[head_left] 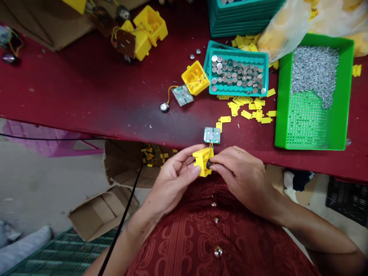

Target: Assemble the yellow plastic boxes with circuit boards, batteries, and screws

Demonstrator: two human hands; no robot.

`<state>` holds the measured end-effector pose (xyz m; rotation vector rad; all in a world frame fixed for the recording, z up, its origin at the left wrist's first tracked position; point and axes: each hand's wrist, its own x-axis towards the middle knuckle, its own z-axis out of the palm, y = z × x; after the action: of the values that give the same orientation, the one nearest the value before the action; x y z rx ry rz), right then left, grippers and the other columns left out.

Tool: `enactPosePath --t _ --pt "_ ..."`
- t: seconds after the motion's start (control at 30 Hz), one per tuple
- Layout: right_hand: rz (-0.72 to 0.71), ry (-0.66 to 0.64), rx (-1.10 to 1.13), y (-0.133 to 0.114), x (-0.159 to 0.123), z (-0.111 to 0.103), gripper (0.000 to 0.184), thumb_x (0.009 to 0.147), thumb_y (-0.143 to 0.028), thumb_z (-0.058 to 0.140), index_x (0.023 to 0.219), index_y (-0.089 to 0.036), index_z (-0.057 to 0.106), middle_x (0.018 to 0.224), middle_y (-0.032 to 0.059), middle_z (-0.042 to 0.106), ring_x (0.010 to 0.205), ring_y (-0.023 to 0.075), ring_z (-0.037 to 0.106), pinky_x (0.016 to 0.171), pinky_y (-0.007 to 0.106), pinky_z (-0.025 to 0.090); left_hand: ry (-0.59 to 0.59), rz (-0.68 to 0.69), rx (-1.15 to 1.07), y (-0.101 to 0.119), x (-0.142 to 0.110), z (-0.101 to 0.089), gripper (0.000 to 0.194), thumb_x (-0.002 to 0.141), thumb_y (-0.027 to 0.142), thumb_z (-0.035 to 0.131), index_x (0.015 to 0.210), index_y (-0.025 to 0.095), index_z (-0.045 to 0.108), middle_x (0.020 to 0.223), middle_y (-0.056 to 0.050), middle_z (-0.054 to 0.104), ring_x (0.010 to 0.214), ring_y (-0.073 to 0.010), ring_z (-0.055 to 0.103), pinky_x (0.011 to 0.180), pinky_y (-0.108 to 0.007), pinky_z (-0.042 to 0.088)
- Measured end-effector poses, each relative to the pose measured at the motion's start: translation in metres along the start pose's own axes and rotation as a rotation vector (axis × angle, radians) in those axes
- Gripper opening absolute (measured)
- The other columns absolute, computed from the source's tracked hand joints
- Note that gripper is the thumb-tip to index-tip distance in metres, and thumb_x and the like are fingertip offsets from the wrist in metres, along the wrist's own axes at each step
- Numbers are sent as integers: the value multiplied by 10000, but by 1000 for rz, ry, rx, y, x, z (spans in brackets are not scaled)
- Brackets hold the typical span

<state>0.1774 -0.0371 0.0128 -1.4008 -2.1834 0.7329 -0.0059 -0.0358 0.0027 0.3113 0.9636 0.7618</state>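
My left hand grips a small yellow plastic housing by its side, just off the table's front edge. With thumb and forefinger, my right hand pinches a small dark round speaker at the open side of the housing. Yellow wires run from there to a green circuit board lying by the table edge. Farther back rests another yellow housing, wired to a second circuit board and a round speaker.
A teal tray holds button cells. Loose yellow tabs lie in front of it. On the right, a green basket contains many small screws. More wired yellow housings stand at the back left. Cardboard boxes sit below the table.
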Motion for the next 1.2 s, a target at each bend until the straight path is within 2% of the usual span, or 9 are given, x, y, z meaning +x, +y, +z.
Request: enactPosePath --t 0.2,0.3,0.37,0.47,0.57,0.67,0.83,1.07,1.2 --pt "29 -88 -34 0 -5 3 166 944 -137 498 879 -181 644 871 33 669 774 162 549 707 315 441 41 15 124 1 -5 5 354 798 222 771 1146 240 705 1146 -33 735 1030 -157 668 925 -232 499" --pt "22 -62 -54 -4 -5 3 170 947 -146 496 853 -167 636 824 38 649 749 170 533 702 329 444 6 4 112 3 -7 9 417 791 246 772 1198 224 679 1172 -48 721 1025 -165 667 912 -230 504" --pt "25 -49 -60 -8 -5 3 186 959 -167 482 848 -163 631 830 47 648 759 176 535 716 335 454 -10 -11 92 2 -6 13 450 776 255 784 1208 214 666 1118 -49 733 960 -158 679 867 -224 522" --pt "33 -24 -39 -11 -7 1 227 967 -147 436 860 -154 636 862 70 662 800 183 561 750 343 482 31 -24 114 0 -2 17 391 775 233 787 1145 200 664 1030 -45 747 884 -150 693 800 -225 550" --pt "10 -1 16 -13 -7 -5 255 957 -104 404 924 -138 655 877 77 688 826 180 607 767 335 516 50 -21 120 -2 3 20 354 773 220 788 1099 186 656 1060 -62 747 889 -161 704 752 -235 582" --pt "42 55 78 -14 -6 -15 228 949 -115 447 1049 -139 650 918 54 722 832 155 651 777 303 542 67 13 100 0 4 21 363 752 202 801 1083 186 653 1028 -46 755 837 -145 716 724 -224 597" --pt "210 214 101 -12 -8 -27 250 922 -143 520 1139 -196 635 979 43 731 877 160 681 787 317 565 115 50 98 4 3 23 355 736 159 800 1047 164 628 1025 -56 760 769 -145 734 656 -210 602" --pt "189 315 32 -3 -9 -15 258 919 -144 529 1141 -215 640 966 52 726 873 177 678 808 354 573 182 154 168 -2 11 21 357 723 146 790 1027 170 604 980 -35 735 735 -133 707 602 -206 591" --pt "167 328 78 2 -7 -9 225 920 -139 536 1106 -198 649 940 48 725 855 161 673 795 333 570 136 140 167 1 9 20 307 751 154 773 1005 175 601 1012 -44 734 769 -142 714 624 -208 593"
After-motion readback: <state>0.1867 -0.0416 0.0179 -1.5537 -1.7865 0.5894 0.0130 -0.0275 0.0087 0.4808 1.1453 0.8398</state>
